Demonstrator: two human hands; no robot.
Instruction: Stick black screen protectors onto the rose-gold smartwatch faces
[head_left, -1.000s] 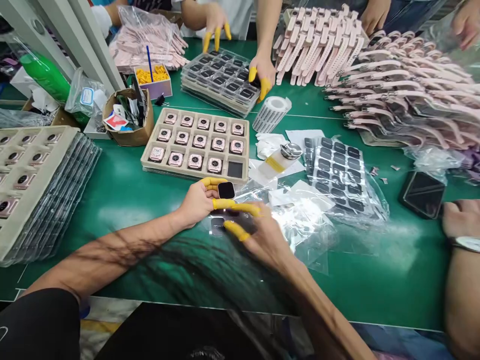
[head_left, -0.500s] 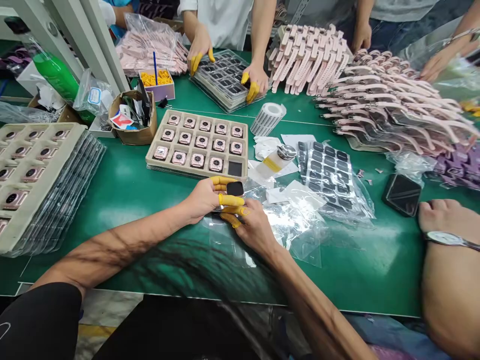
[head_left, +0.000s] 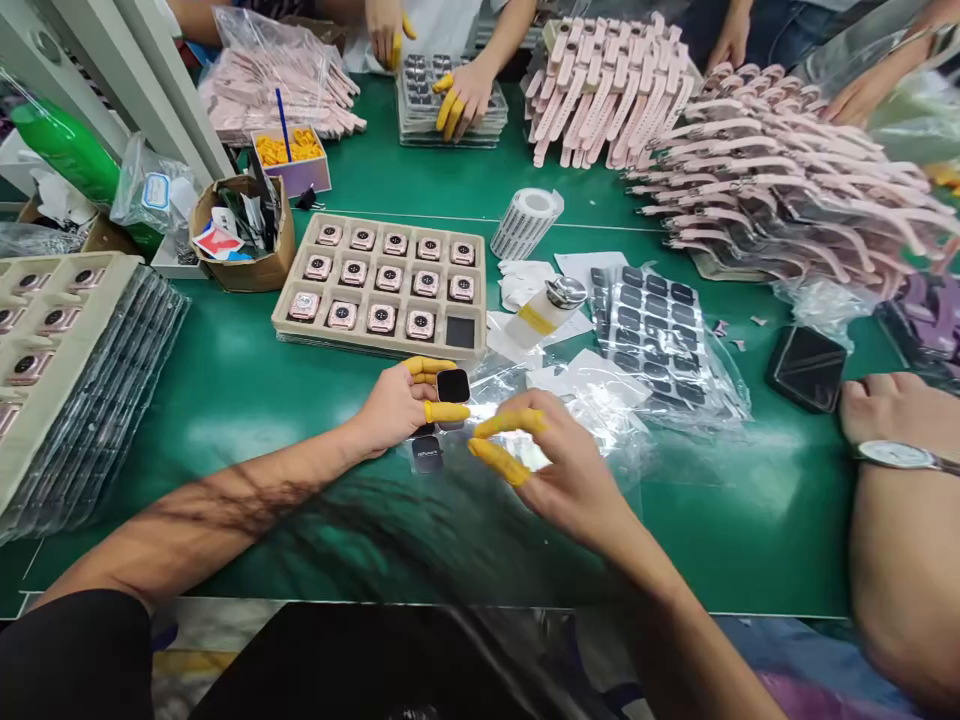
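Observation:
My left hand (head_left: 397,405), with yellow finger cots on, is closed on a watch case (head_left: 453,386) whose black screen faces up. My right hand (head_left: 566,465), also in yellow finger cots, is just right of it and apart from it. Its thumb and forefinger come together at the tips in a pinch; whatever is between them cannot be made out. Below my left fingers lies a dark rounded-square film (head_left: 428,454) with small print. Behind my hands, a beige tray (head_left: 285,325) holds several pink watch cases, and one compartment at its near right corner shows no case.
Clear plastic sheets (head_left: 600,420), a pump bottle (head_left: 541,312), a label roll (head_left: 526,225) and black screen films (head_left: 652,335) lie to the right. Stacked trays (head_left: 97,390) stand left. Pink straps (head_left: 787,190) are piled at back right. A neighbour's arm (head_left: 900,520) rests at right.
My right hand has drawn away from the watch case to the right, uncovering the dark film beneath. The co-worker across the table has shifted the stack of clear trays farther back.

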